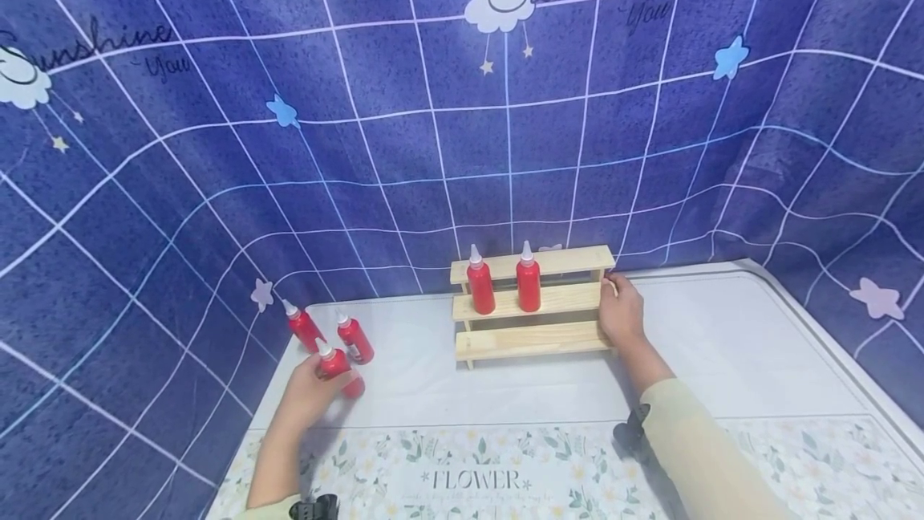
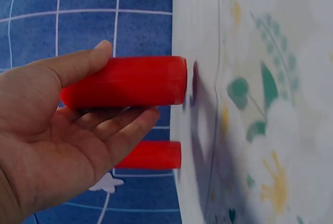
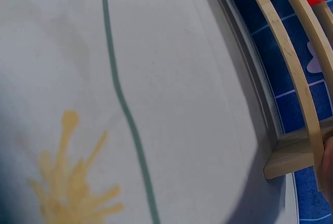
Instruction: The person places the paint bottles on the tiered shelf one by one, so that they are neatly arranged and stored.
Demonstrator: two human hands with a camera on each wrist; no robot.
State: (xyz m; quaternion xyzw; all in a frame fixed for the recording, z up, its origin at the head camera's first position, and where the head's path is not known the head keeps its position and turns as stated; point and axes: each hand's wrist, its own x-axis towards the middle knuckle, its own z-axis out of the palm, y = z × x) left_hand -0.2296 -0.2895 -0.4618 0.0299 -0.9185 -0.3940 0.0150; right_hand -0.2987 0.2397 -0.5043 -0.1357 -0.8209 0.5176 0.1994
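Observation:
My left hand (image 1: 306, 396) grips a red squeeze bottle (image 1: 345, 375) with a white pointed nozzle, thumb on one side and fingers on the other. In the left wrist view that bottle (image 2: 135, 81) shows its base close to the table, with a shadow beside it. At the right end of a three-tier wooden rack (image 1: 534, 341), my right hand (image 1: 622, 311) holds the side. The right wrist view catches just a sliver of this hand (image 3: 328, 172) at the rack's end (image 3: 291, 166). Two red bottles, one left (image 1: 480, 287) and one right (image 1: 528, 286), stand upright on the middle tier.
Two more red bottles, one at the back left (image 1: 305, 329) and one nearer (image 1: 355, 340), stand on the white table (image 1: 411, 392) beyond my left hand. A floral cloth (image 1: 476, 456) covers the front. Behind hangs a blue checked curtain (image 1: 462, 143).

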